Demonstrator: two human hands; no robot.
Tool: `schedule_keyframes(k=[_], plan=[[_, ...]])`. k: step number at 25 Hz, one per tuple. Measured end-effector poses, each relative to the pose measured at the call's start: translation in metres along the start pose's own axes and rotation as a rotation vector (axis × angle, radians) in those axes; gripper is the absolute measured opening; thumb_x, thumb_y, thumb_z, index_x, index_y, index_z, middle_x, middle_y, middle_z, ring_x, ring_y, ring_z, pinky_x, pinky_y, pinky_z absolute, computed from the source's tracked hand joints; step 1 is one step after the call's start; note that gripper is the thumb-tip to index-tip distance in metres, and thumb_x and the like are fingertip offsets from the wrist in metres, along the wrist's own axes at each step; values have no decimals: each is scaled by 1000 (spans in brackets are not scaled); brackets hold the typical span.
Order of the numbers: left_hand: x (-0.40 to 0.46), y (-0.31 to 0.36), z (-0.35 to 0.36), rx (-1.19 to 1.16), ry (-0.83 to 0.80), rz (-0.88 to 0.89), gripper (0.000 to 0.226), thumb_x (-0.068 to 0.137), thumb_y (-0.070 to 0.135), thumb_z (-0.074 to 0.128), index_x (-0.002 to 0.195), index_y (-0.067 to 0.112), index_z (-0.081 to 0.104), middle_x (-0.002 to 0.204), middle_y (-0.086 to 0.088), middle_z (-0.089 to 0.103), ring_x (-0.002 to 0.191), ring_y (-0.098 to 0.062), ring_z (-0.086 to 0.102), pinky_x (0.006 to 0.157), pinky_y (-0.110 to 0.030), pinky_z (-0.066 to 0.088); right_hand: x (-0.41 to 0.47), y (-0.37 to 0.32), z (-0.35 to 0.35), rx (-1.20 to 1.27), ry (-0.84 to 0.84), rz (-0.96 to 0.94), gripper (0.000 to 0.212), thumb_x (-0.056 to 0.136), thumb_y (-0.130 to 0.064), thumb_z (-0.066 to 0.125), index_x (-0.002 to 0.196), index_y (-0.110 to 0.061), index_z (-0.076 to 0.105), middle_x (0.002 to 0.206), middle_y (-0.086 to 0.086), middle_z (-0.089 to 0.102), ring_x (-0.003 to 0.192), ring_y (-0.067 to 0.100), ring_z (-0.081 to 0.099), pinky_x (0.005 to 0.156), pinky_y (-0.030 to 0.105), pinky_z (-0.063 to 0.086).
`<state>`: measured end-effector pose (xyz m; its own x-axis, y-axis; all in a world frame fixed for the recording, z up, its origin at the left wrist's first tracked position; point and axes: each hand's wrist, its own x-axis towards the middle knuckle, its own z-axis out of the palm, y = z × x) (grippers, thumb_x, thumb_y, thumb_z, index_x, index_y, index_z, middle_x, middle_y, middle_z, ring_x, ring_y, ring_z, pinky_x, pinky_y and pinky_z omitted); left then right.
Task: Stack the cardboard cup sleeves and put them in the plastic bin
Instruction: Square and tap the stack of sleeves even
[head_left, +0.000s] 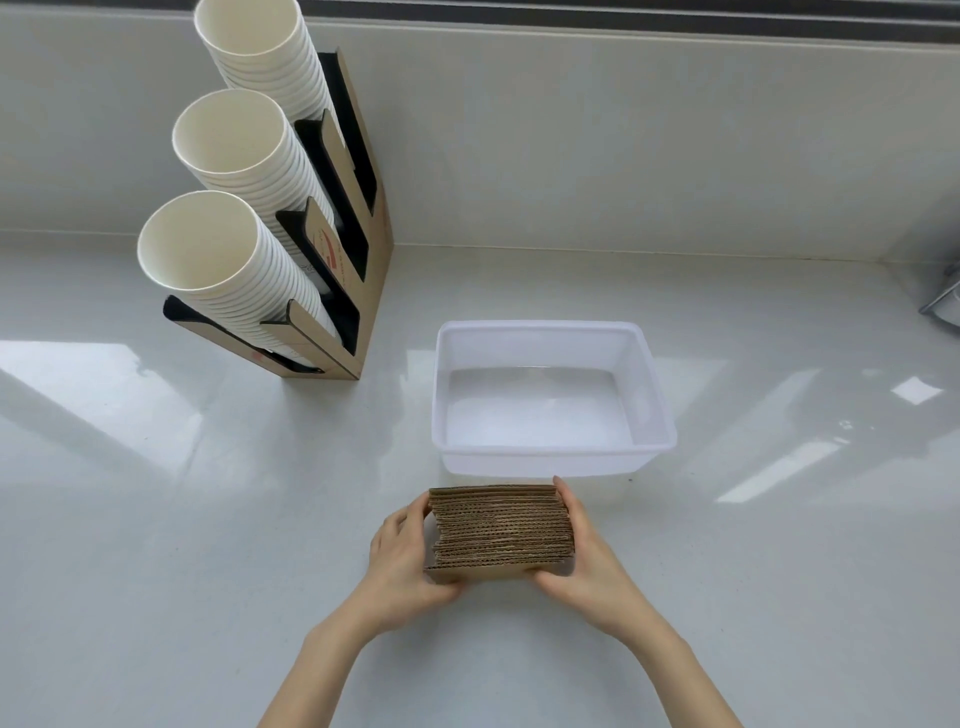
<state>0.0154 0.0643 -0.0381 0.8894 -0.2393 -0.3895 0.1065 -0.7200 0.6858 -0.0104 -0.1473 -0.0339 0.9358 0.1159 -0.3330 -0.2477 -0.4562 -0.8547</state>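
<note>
Sleeves: I see one stack of cardboard cup sleeves (501, 525), flattened and pressed face to face, corrugated edges up. It sits just near of the bin, over the counter; whether it rests on the surface or is lifted, I cannot tell.
Left hand: my left hand (400, 558) is clamped on the stack's left end, thumb under the near corner.
Right hand: my right hand (582, 551) is clamped on the right end, fingers reaching along the far corner.
Bin: the plastic bin (657, 384) is translucent white, open top, nothing inside, centre of the counter, close beyond the stack.
Counter: the white counter (156, 493) is glossy, with window reflections.
Cup holder: a cardboard cup holder (374, 270) stands far left, carrying three tilted rows of white paper cups (228, 145).
</note>
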Motion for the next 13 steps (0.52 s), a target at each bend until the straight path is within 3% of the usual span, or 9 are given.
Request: schedule_keyframes(k=[2, 5, 7, 10, 13], plan=[[0, 2, -1, -10, -5, 3, 115, 41, 59, 51, 141, 25, 5, 144, 1, 30, 137, -18, 17, 113, -34, 17, 1, 2, 1, 28, -9, 5, 96, 73, -16, 69, 143, -30, 4, 146, -4, 35, 133, 8, 36, 107, 14, 28], [0, 12, 1, -41, 33, 26, 120, 43, 58, 57, 142, 25, -1, 139, 6, 35, 136, -20, 21, 112, -35, 19, 0, -2, 5, 84, -33, 13, 102, 69, -16, 67, 135, -40, -7, 145, -6, 33, 131, 5, 37, 100, 1, 28], [3, 19, 5, -47, 89, 57, 111, 50, 51, 67, 140, 29, 6, 130, 18, 37, 133, -21, 26, 109, -34, 24, 0, -1, 9, 129, -18, 5, 105, 66, -18, 65, 131, -44, -13, 147, -7, 28, 132, 3, 35, 105, 10, 28], [4, 23, 5, -51, 101, 85, 102, 48, 50, 65, 136, 32, 14, 119, 33, 35, 130, -21, 30, 106, -35, 28, 1, -2, 12, 129, 0, -5, 105, 67, -20, 65, 131, -44, -15, 149, -5, 23, 135, 6, 32, 111, 22, 28], [4, 17, 1, -56, 40, 84, 109, 42, 55, 56, 138, 29, 13, 122, 27, 34, 131, -18, 27, 109, -34, 25, 3, 0, 8, 106, 50, 22, 106, 69, -16, 67, 140, -33, -10, 145, -6, 23, 130, 5, 31, 101, 10, 25]])
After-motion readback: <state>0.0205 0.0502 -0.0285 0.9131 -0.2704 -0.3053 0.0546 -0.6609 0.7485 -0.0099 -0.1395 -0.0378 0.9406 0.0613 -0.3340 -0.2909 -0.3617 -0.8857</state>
